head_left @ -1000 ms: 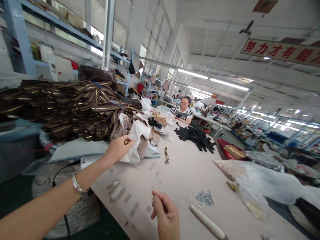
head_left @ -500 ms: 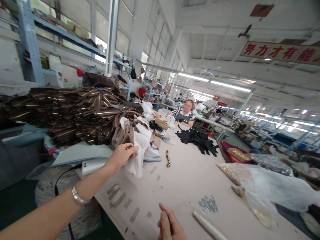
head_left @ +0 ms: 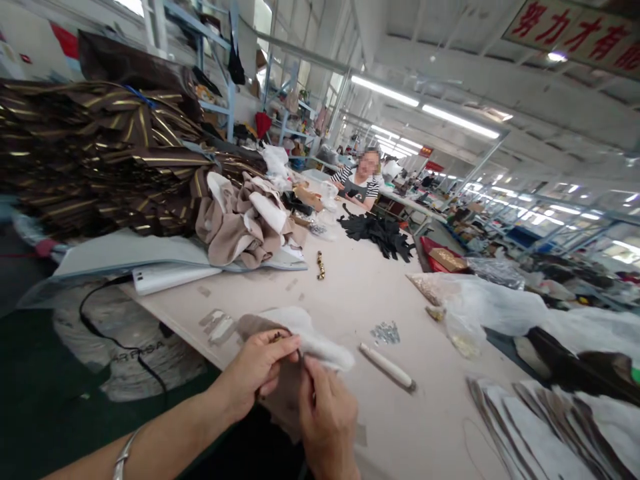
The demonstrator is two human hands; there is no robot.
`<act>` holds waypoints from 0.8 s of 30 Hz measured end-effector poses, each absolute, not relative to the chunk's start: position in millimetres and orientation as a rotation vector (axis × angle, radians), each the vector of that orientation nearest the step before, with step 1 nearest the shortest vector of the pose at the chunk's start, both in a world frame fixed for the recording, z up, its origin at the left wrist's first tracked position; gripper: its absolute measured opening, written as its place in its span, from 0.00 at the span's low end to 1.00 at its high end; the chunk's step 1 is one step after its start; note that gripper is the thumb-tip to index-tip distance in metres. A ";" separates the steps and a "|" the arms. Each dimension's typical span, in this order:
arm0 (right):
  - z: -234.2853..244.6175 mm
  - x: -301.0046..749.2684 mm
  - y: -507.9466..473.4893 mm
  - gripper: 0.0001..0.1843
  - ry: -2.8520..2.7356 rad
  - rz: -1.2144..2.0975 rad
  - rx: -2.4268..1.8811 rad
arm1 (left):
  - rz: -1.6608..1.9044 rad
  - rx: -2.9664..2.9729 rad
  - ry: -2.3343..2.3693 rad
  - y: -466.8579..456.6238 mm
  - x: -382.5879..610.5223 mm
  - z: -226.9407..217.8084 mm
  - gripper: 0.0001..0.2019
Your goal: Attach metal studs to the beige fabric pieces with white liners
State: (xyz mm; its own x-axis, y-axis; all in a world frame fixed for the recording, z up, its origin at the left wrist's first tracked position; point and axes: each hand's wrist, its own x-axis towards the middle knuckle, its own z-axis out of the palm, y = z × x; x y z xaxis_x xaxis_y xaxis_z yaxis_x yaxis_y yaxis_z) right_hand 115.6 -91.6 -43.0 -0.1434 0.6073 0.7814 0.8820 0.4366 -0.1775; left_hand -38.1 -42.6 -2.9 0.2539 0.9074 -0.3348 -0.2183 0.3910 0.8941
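My left hand is closed on a white and tan fabric piece at the near edge of the work table, with a small brass part between its fingertips. My right hand pinches the same fabric just right of the left. A white-handled tool lies on the table beside the fabric, and a small heap of silver metal bits sits just beyond it.
A heap of tan and white fabric pieces and a tall stack of brown gold-striped material fill the left. A brass chain piece, black pieces, plastic bags and white pieces lie around. A co-worker sits at the far end.
My left hand pulled a fabric piece from the heap back to the near table edge. My right hand rose and took hold of it too. The view tilted down.
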 end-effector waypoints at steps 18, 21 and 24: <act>1.9 160.9 -114.5 0.08 -1.930 -0.216 -1.336 | 0.654 2.264 1.069 -11.4 -105.3 -10.8 0.11; 26.2 178.9 -119.9 0.07 -2.029 -0.230 -1.343 | 0.539 2.225 1.020 -3.5 -106.8 20.7 0.10; 70.9 200.4 -140.8 0.05 -2.051 -0.181 -1.365 | 0.473 2.189 0.863 -9.8 -109.4 70.9 0.10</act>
State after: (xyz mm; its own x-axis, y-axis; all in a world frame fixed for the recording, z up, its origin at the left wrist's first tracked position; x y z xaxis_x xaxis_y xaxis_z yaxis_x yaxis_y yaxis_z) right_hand 200.4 -140.8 70.9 -0.2385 0.7721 0.5890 0.8634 0.4463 -0.2353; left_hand -109.4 -9.8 70.9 0.7078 0.7030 0.0693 0.4369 -0.5127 0.7391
